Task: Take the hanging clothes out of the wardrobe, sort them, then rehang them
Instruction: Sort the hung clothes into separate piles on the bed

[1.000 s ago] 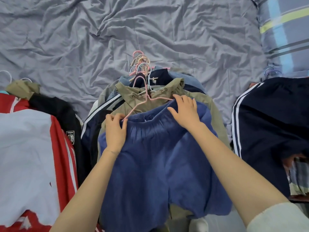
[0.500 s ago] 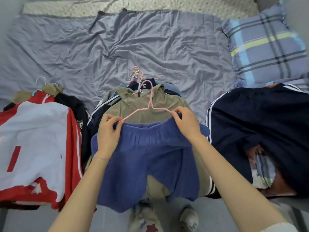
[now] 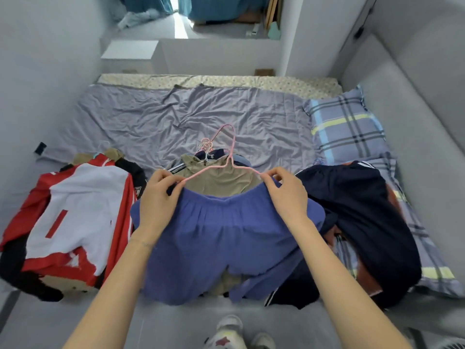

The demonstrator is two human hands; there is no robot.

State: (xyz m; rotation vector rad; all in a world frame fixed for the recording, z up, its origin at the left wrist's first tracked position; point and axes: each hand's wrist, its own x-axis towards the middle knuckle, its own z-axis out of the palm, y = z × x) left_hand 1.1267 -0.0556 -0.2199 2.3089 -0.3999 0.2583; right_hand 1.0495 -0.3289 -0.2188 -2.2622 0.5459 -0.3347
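Blue shorts (image 3: 221,238): centre of frame, lifted off the khaki jacket (image 3: 216,177) of the middle pile, where flat a second ago.
Pink hanger (image 3: 230,157): raised with the shorts, hook now pointing to upper centre.
Left hand (image 3: 157,202): fingers curled, pinching waistband and hanger's left end.
Right hand (image 3: 286,195): pinching the right end likewise.
Meaning: probably hung and ready for carrying to the wardrobe, or for another pile.
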